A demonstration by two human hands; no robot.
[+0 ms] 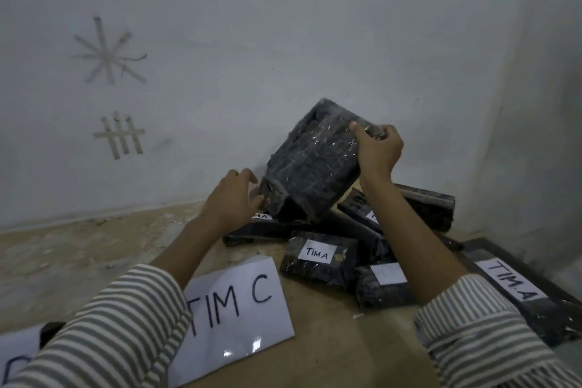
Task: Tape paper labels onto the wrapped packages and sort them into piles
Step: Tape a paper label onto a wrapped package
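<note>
The white wall [283, 25] rises right behind the pile, and the tan, scuffed surface [78, 246] spreads out under it and to its left. The pile [318, 274] is a heap of dark, plastic-wrapped packages lying at mixed angles, some across each other.

You hold one more wrapped package [311, 161] tilted above the pile's back edge. Its lower end dips to just over the packages there, and its upper end leans toward the wall.

In front of the pile and to its left lies a white sheet [233, 318] marked "TIM C". A second sheet [15, 359] lies farther left, mostly cut off by the frame.

Your right hand [378, 148] grips the held package's top right corner above the pile, thumb on the front face and fingers curled over the edge. Your left hand [233, 198] pinches its lower left corner, just left of the pile.

A small label [318, 253] reading "TIM A" faces up on the pile's front, and a longer one [510, 280] lies at its right side. Tape strips [108, 52] stick to the wall well left of the pile.
</note>
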